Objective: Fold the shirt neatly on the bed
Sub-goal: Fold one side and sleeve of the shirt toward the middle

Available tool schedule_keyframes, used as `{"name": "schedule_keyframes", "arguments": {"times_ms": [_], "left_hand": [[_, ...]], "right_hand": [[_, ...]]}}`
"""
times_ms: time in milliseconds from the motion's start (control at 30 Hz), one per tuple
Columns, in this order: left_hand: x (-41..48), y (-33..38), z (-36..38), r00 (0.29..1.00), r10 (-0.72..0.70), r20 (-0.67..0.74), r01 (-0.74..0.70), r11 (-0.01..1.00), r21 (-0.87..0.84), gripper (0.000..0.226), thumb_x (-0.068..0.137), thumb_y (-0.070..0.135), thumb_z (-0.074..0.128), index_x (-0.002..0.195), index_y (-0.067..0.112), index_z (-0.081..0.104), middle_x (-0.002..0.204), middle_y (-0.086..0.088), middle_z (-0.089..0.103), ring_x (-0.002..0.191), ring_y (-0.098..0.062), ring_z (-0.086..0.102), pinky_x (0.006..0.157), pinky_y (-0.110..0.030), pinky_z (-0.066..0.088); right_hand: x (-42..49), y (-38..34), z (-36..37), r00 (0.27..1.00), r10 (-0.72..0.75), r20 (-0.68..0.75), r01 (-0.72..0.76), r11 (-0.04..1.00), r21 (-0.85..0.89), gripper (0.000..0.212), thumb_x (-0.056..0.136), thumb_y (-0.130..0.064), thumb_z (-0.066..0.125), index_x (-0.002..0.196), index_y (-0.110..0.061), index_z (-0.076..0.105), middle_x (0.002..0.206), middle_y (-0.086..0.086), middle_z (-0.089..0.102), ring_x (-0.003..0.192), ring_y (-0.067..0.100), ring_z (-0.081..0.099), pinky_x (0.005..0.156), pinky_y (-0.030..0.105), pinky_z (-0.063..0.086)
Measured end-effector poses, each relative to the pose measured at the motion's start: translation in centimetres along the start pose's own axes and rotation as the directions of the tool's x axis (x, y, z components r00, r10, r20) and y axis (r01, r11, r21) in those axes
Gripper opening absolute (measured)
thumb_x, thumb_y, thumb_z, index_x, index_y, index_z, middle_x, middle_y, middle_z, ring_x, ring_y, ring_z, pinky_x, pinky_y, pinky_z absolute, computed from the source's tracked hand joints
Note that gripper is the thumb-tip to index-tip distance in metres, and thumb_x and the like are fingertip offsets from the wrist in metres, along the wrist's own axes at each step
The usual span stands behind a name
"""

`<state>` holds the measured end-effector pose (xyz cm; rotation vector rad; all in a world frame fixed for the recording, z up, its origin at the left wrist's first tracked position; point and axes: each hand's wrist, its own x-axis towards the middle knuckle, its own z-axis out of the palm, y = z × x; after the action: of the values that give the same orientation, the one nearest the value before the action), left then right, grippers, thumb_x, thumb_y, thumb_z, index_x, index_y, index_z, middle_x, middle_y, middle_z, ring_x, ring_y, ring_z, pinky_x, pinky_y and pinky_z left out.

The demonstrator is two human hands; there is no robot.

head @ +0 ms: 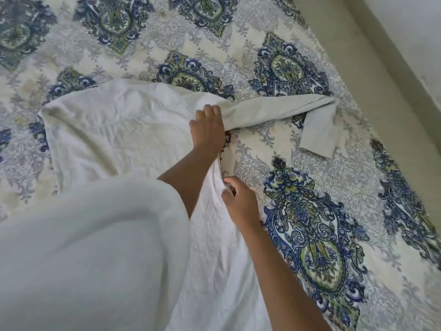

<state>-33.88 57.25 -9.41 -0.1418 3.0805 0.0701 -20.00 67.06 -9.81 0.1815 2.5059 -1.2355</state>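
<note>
White shirt [114, 130] lay on bed [317, 56]; left grip [207, 126] clutched its sleeve base, right grip [239, 201] pinched its right edge.

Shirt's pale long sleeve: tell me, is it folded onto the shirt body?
No, the pale long sleeve stretches across the patterned bedspread, off the white shirt body.

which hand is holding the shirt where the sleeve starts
The left hand grips the shirt at the base of its outstretched sleeve; the right hand pinches the side edge nearer the camera.
</note>
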Motion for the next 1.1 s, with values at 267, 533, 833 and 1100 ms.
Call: {"name": "schedule_keyframes", "arguments": {"times_ms": [267,533,833,1100], "left_hand": [[0.6,-6.8,-2.3,0.884,-0.429,0.186,0.353,0.352,-0.867,0.015,0.082,0.007,0.051,0.071,0.015,0.046,0.066,0.005,0.043,0.065,-0.013,0.041,0.053,-0.023,0.031],[-3.4,-17.0,-2.2,0.751,-0.271,0.603,0.522,-0.317,-0.792,0.019,0.084,-0.004,0.051,0.086,0.010,0.064,0.098,-0.011,0.065,0.088,-0.026,0.063,0.078,-0.041,0.056],[-6.8,-19.1,-0.7,0.667,-0.313,0.676,0.640,-0.222,-0.735,0.014,0.089,0.001,0.050,0.080,0.009,0.055,0.083,-0.010,0.062,0.075,-0.022,0.062,0.075,-0.035,0.058],[-11.9,-15.0,-0.9,0.668,-0.331,0.667,0.738,0.184,-0.649,0.013,0.077,-0.010,0.060,0.077,0.002,0.055,0.071,-0.015,0.057,0.045,-0.016,0.055,0.045,-0.021,0.048]], "right_hand": [[-2.3,-2.4,2.3,0.980,-0.200,0.014,0.196,0.943,-0.270,0.038,0.090,-0.011,0.045,0.127,-0.019,0.052,0.116,0.004,0.061,0.089,0.031,0.064,0.073,0.036,0.049],[-7.2,-4.1,7.5,0.942,-0.296,0.160,0.332,0.734,-0.592,0.062,0.051,-0.015,0.082,0.111,-0.019,0.066,0.064,0.000,0.058,0.031,0.017,0.034,0.041,0.010,0.004],[-14.2,-1.9,10.9,0.962,-0.187,0.199,0.273,0.648,-0.711,0.053,0.048,-0.025,0.081,0.099,-0.016,0.070,0.058,-0.002,0.055,0.036,0.012,0.047,0.034,0.015,0.028],[-20.3,-0.8,9.5,0.978,-0.093,0.184,0.203,0.598,-0.776,0.036,0.036,-0.005,0.075,0.068,-0.010,0.058,0.051,0.001,0.050,0.041,0.017,0.049,0.037,0.018,0.033]]}}
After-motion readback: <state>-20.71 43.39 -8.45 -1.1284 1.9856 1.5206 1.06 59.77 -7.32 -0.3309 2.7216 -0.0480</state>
